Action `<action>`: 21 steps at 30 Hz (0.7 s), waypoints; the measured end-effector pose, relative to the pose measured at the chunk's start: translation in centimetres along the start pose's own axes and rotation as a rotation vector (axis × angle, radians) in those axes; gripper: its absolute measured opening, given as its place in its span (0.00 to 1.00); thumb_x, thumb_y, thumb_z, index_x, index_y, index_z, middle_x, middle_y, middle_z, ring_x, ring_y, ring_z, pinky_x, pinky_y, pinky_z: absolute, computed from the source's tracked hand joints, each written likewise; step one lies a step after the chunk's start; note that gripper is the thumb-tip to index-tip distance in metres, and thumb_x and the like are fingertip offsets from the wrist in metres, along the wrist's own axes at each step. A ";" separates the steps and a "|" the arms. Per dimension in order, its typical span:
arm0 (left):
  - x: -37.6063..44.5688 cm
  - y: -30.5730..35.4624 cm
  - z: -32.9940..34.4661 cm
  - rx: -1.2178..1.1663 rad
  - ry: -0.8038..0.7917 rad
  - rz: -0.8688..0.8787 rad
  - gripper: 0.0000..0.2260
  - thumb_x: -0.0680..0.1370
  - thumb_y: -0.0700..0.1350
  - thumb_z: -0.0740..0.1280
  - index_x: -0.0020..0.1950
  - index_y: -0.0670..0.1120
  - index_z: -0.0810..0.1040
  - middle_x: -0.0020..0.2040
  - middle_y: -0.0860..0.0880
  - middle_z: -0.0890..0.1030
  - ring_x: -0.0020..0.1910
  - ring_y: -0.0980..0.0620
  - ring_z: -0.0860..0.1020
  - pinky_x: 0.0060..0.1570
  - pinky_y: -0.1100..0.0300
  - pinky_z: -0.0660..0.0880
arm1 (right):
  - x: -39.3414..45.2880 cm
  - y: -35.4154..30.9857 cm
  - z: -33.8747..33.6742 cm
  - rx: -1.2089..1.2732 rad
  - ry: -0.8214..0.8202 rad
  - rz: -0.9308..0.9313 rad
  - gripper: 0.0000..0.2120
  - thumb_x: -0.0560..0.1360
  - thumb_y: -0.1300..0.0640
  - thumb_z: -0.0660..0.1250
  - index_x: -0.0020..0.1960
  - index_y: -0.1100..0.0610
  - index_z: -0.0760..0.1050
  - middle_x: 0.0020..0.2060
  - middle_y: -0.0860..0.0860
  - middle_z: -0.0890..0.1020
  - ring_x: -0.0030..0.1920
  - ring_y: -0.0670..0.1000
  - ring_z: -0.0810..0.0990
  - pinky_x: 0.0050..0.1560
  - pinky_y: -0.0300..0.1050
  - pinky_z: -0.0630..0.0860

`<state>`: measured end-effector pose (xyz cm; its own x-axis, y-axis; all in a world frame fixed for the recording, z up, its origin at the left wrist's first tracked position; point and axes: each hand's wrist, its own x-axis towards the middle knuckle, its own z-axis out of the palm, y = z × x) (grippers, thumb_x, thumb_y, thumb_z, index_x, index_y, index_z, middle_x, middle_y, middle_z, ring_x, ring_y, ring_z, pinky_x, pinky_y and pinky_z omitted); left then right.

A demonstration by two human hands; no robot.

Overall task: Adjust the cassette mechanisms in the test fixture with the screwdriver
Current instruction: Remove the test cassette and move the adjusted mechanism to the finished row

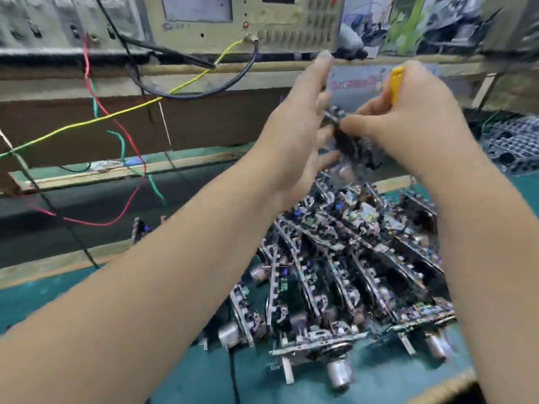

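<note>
A single head-worn, wide-angle view looks forward and down along both forearms at the counter (73, 290). It sits close above the heap of cassette mechanisms (350, 272) and reaches as far as the test instruments (242, 21) along the back.
</note>
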<state>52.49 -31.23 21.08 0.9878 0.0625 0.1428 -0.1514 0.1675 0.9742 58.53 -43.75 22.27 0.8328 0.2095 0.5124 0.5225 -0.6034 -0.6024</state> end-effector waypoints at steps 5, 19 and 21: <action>9.3 -3.5 3.5 -0.114 -0.050 -0.149 0.34 0.82 0.66 0.51 0.82 0.46 0.54 0.81 0.48 0.60 0.79 0.46 0.61 0.76 0.43 0.61 | 6.5 7.2 -0.2 -0.220 -0.023 0.115 0.20 0.71 0.53 0.77 0.53 0.59 0.70 0.51 0.58 0.82 0.55 0.58 0.79 0.43 0.46 0.68; 21.3 -13.3 7.6 -0.116 -0.202 -0.548 0.48 0.76 0.75 0.44 0.81 0.38 0.49 0.81 0.39 0.53 0.80 0.43 0.57 0.77 0.43 0.57 | 11.7 23.9 5.2 -0.490 -0.176 0.431 0.17 0.74 0.61 0.74 0.58 0.64 0.72 0.56 0.66 0.80 0.59 0.66 0.79 0.53 0.52 0.74; 21.3 -13.9 7.9 -0.124 -0.230 -0.630 0.50 0.75 0.76 0.42 0.81 0.38 0.46 0.81 0.38 0.51 0.80 0.42 0.55 0.77 0.42 0.56 | 11.1 25.1 6.1 -0.529 -0.257 0.463 0.16 0.76 0.63 0.70 0.60 0.67 0.72 0.58 0.67 0.79 0.61 0.66 0.78 0.54 0.53 0.74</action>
<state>75.96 -40.05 11.96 0.8695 -0.2925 -0.3981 0.4655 0.2153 0.8585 82.00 -51.87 9.09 0.9966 -0.0215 0.0801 0.0047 -0.9496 -0.3134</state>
